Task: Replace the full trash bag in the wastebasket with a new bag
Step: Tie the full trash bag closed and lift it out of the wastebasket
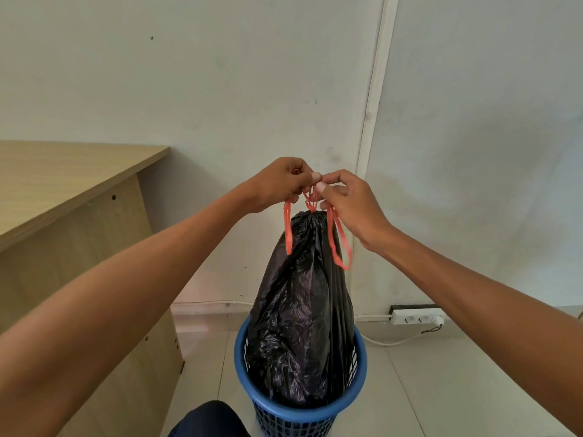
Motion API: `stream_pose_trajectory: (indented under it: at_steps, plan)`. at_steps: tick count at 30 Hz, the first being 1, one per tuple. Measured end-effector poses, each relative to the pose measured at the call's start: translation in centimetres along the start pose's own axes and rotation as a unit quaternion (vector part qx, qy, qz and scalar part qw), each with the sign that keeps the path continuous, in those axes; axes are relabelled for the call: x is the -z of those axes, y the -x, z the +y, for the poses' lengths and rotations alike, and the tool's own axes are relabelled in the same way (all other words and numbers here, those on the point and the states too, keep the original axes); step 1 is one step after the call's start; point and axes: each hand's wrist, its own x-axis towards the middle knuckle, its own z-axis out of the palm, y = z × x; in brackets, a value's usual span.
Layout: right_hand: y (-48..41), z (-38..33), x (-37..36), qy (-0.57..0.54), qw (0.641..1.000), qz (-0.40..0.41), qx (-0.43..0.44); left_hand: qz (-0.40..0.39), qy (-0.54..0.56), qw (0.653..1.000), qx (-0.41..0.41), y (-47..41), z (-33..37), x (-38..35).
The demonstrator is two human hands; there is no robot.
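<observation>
Both hands meet above the bag (303,310). My left hand (280,184) pinches the orange drawstring (287,228) from one side and my right hand (350,209) pinches it from the other, thumbs nearly touching. Loose loops of string hang down either side of the gathered neck. The black bag is cinched and stands tall, its lower part inside the blue basket (362,361) on the floor. A desk (63,171) stands to my left, a power strip (416,318) lies by the wall on the right, and my knee (211,419) shows just beside the basket.
</observation>
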Motion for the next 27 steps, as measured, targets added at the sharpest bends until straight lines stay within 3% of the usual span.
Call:
stream_pose_trajectory:
  at_steps: [5, 10, 17, 22, 27]
  plan:
    - [-0.1, 0.8, -0.9, 0.102, 0.992, 0.053, 0.046, -0.008, -0.013, 1.0, 0.009, 0.0, 0.0, 0.1]
    - [-0.7, 0.8, -0.4, 0.035, 0.997, 0.063, -0.021, 0.033, -0.068, 0.997, -0.025, 0.2, 0.8, 1.6]
    - [-1.0, -1.4, -0.5, 0.041, 0.998, -0.051, -0.009, -0.022, -0.109, 0.99, -0.085, -0.1, 4.4, 2.2]
    - [-0.9, -1.5, -0.2, 0.026, 0.987, -0.16, -0.013, -0.011, -0.1, 0.992, -0.071, -0.6, 4.3, 2.0]
    - [-0.7, -1.7, 0.3, 0.06, 0.981, -0.185, -0.016, 0.015, -0.034, 0.998, -0.053, -0.5, 3.6, 1.3]
